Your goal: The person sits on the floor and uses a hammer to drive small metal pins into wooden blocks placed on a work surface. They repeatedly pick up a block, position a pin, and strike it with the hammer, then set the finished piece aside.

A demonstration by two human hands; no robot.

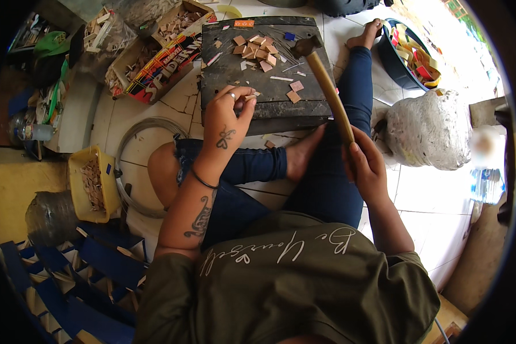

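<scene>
My right hand [366,163] is wrapped round the lower end of a hammer's wooden handle. The hammer [328,86] is raised, its dark metal head over the right part of a low black work block [229,74]. Over the block's near left part, my left hand [230,109] is closed, thumb and fingers pinching a small wooden piece [251,97] that they partly cover. Beyond it lies a heap of small square wooden pieces [257,50]. Two loose squares [293,96] rest nearer, right of my left hand. Thin metal rods or nails and a small blue piece [290,36] lie near the hammer head.
Left of the block stands a printed cardboard box [155,71] of wood pieces. A yellow tub [100,212] of scraps and a wire coil [123,166] sit nearer. Blue slatted pieces [74,275] fill the lower left. At right are a dark basin [391,54] and a plastic-wrapped bundle [427,129].
</scene>
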